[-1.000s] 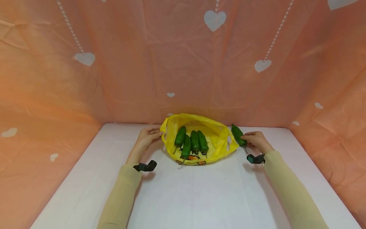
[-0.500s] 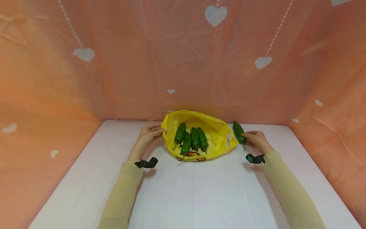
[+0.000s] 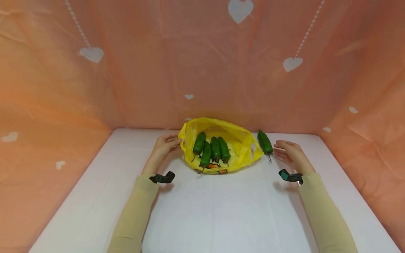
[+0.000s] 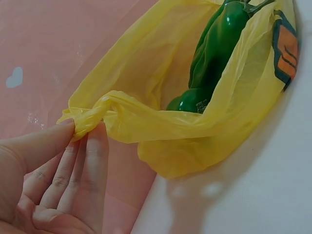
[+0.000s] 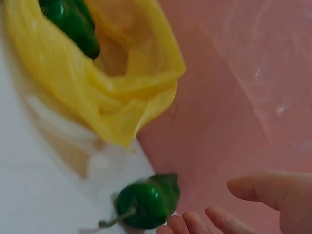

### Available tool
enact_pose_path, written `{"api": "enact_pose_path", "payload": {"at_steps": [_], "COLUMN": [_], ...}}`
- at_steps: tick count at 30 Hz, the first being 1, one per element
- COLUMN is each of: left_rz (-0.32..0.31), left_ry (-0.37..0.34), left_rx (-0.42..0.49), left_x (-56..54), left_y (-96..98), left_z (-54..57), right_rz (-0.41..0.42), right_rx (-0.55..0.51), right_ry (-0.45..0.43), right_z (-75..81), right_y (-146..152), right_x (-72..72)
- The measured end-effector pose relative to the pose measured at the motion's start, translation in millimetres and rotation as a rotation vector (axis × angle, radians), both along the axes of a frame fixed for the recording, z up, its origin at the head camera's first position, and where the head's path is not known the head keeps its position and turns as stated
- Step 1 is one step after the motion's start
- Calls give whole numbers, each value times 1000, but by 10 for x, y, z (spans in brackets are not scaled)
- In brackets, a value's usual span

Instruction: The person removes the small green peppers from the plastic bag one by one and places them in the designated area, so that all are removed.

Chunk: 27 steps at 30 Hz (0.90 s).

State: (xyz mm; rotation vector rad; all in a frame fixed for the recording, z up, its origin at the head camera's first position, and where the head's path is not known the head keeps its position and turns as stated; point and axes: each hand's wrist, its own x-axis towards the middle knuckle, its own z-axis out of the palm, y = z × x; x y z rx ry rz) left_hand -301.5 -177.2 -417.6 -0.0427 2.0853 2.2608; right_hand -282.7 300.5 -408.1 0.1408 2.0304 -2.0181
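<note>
A yellow plastic bag [image 3: 243,160] lies with its mouth open toward me near the back of the table, several green peppers [image 3: 206,154] inside it. My left hand [image 3: 162,151] pinches the bag's left handle between thumb and fingers, as the left wrist view shows up close. One more green pepper [image 3: 265,142] lies on the table just right of the bag, its stem toward me. Right beside that pepper is my right hand [image 3: 292,154], fingers apart and holding nothing. In the right wrist view its thumb and fingertips [image 5: 192,222] are spread next to the loose pepper.
The white tabletop [image 3: 215,211] extends in front of the bag. Behind it and on both sides hangs an orange-pink cloth [image 3: 209,70] with white hearts, close to the bag's back edge. Each wrist wears a small black camera [image 3: 162,177].
My right hand has let go of the loose pepper and drawn back a little to the right. The pepper stays beside the bag. My left hand keeps its hold on the handle.
</note>
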Motion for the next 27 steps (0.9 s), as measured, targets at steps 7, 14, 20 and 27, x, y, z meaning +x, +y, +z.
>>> {"api": "enact_pose_path", "payload": {"at_steps": [7, 14, 20, 27], "left_rz": [-15, -42, -55, -51], "left_ry": [0, 8, 4, 5], "left_rx": [-2, -8, -6, -12], "left_x": [5, 26, 37, 21], "left_y": [-32, -31, -6, 38], "left_z": [8, 10, 6, 25], "right_rz": [45, 88, 156, 219], "right_rx": [28, -9, -71, -99], "right_ry": [61, 95, 95, 111], "right_z": [121, 202, 235, 269], "right_y": [-195, -429, -612, -808], "right_x": [54, 51, 32, -16]}}
